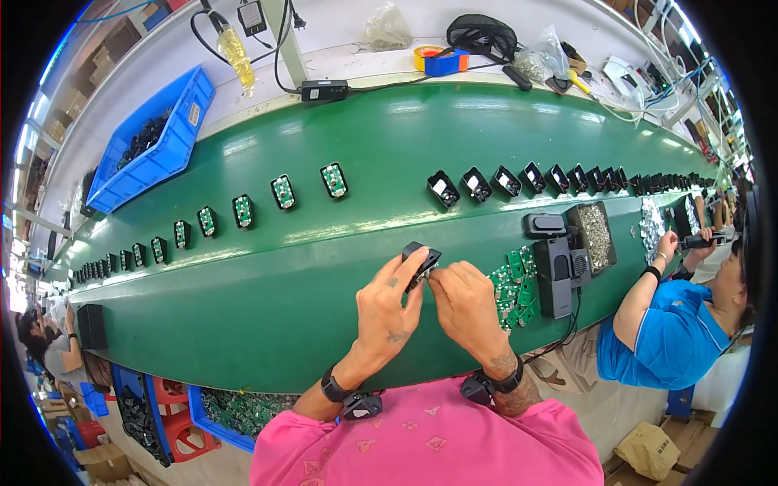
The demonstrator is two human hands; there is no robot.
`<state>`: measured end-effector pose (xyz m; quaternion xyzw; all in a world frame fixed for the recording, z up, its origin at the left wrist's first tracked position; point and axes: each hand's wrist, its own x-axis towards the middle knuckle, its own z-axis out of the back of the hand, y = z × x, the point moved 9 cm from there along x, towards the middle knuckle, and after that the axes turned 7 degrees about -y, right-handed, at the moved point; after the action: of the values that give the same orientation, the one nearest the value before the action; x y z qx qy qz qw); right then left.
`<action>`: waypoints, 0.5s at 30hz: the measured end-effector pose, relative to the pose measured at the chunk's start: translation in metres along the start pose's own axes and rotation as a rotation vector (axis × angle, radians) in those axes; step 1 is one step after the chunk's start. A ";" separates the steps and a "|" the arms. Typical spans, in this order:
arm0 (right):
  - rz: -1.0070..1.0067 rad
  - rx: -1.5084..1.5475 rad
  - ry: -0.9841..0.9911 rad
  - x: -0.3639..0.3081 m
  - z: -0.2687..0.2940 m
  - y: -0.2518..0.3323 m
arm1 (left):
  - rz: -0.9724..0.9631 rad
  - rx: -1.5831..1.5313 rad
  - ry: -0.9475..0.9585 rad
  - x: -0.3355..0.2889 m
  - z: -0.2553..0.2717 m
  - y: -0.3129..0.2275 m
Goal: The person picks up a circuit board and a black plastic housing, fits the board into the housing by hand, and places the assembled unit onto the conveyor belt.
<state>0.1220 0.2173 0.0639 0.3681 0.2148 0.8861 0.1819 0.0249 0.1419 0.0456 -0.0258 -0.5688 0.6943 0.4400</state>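
Currently, a small black plastic casing [416,259] is sitting above the green, glossy surface [243,316], just in front of the wearer's chest, and the left hand [385,306] is keeping its grip closed around it, thumb and fingers pressing on its sides. The right hand [466,301] is bunching its fingertips at the casing's right edge, where small pale parts are showing; whether its grip is holding anything cannot be told. Just right of that hand, a loose heap of green printed circuit boards [510,287] is lying on the surface, and beside it a black boxy device with a round grille [555,277] is standing near a dark rectangular tray filled with small metallic parts [594,231]. Farther out, a row of open black plastic cases with white pieces inside [443,189] is stretching to the right, while a row of black cases filled with green boards [333,180] is curving away to the left. Beyond that left row, a blue plastic crate [152,166] is holding dark parts. Along the back ledge, a blue-and-orange tape dispenser [444,62] is resting near a black mesh object [484,36]. At the far right, a co-worker in a blue shirt [677,332] is reaching over the surface.
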 end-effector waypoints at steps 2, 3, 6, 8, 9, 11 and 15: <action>-0.002 0.000 -0.001 0.001 -0.003 -0.003 | 0.019 -0.032 -0.005 0.001 0.000 0.004; 0.018 0.016 -0.026 0.002 -0.001 -0.001 | 0.056 -0.072 -0.007 0.002 0.002 0.009; -0.150 0.101 -0.107 0.004 0.009 -0.010 | 0.212 -0.234 -0.009 0.006 0.004 0.022; -0.444 0.253 -0.119 -0.003 0.007 -0.037 | 0.460 -0.512 0.020 0.001 -0.003 0.035; -0.439 0.253 -0.122 -0.005 0.007 -0.042 | 0.454 -0.513 0.019 0.001 -0.003 0.035; -0.724 0.654 0.062 -0.024 -0.027 -0.064 | 0.522 -0.583 0.194 -0.006 -0.018 0.043; -0.711 0.656 -0.088 -0.027 -0.016 -0.065 | 0.470 -0.505 0.177 -0.003 -0.014 0.046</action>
<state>0.1392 0.2551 0.0044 0.3470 0.5876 0.6382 0.3564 0.0073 0.1525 0.0017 -0.3240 -0.6606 0.6093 0.2957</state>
